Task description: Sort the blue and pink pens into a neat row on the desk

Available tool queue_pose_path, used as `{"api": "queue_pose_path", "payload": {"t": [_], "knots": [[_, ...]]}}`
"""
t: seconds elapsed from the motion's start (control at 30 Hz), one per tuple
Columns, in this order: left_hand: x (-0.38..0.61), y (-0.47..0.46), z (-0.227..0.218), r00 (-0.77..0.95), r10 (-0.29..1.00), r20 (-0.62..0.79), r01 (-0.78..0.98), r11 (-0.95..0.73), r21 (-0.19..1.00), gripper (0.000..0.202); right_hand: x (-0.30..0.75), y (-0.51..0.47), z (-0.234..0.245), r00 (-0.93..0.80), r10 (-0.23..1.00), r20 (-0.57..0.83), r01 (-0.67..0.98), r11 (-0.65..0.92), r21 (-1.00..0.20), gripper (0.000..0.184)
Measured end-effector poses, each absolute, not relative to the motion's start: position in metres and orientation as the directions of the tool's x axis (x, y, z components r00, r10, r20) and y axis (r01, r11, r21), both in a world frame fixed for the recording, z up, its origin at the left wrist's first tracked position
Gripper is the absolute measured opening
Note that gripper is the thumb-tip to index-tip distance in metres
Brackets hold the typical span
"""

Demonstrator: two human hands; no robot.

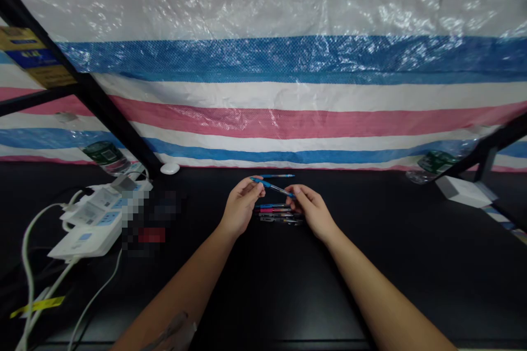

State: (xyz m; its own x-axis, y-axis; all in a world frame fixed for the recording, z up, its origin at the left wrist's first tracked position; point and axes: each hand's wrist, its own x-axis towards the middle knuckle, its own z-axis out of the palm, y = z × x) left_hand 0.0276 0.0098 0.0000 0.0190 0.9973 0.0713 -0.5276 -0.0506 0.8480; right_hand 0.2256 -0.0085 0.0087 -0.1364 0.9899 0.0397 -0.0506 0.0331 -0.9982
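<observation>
Between my two hands a blue pen [275,188] is held at a slant, its left end higher than its right. My left hand [244,200] pinches the blue left end. The fingers of my right hand [309,207] are closed on the other end. Behind the held pen, another blue pen [279,176] lies on the black table. Nearer to me several pens lie side by side, among them a red pen [273,210] and a dark pen [278,220]; my right hand covers some of their right ends.
On the left stands a white power strip [102,225] with plugs and cables. A white rounded object [169,168] lies at the back. Clear bottles with green labels [105,154] stand at both sides. A white box [467,191] sits at right. Striped sheeting [288,120] hangs behind.
</observation>
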Motion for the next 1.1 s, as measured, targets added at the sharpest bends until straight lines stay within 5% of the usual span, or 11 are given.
{"api": "queue_pose_path", "payload": {"t": [0.2, 0.4, 0.57, 0.77, 0.97, 1.1], "knots": [[0.0295, 0.0089, -0.0020, -0.019, 0.999, 0.047, -0.515, -0.050, 0.856, 0.019, 0.2275, -0.0066, 0.0043, -0.064, 0.991, 0.118, 0.023, 0.119, -0.993, 0.036], [0.0304, 0.0072, 0.0009, 0.030, 0.998, 0.056, -0.512, -0.033, 0.858, 0.020, 0.2251, -0.0067, 0.0050, -0.161, 0.987, 0.014, -0.045, 0.007, -0.999, 0.043], [0.0313, 0.0057, 0.0029, 0.022, 0.998, 0.055, -0.521, -0.035, 0.853, 0.019, 0.2278, -0.0065, 0.0034, -0.076, 0.991, 0.108, 0.022, 0.110, -0.994, 0.037], [0.0328, 0.0051, 0.0032, 0.056, 0.998, 0.039, -0.498, -0.006, 0.867, 0.022, 0.2266, -0.0077, 0.0055, -0.173, 0.985, 0.008, 0.032, 0.013, -0.999, 0.040], [0.0323, 0.0055, -0.0002, 0.032, 0.997, 0.067, -0.466, -0.045, 0.884, 0.017, 0.2281, -0.0100, 0.0082, -0.152, 0.954, 0.260, 0.221, 0.289, -0.931, 0.027], [0.0342, 0.0033, -0.0017, 0.095, 0.994, 0.054, -0.401, -0.011, 0.916, 0.023, 0.2256, -0.0132, 0.0074, -0.210, 0.934, 0.290, 0.312, 0.345, -0.885, 0.030]]}}
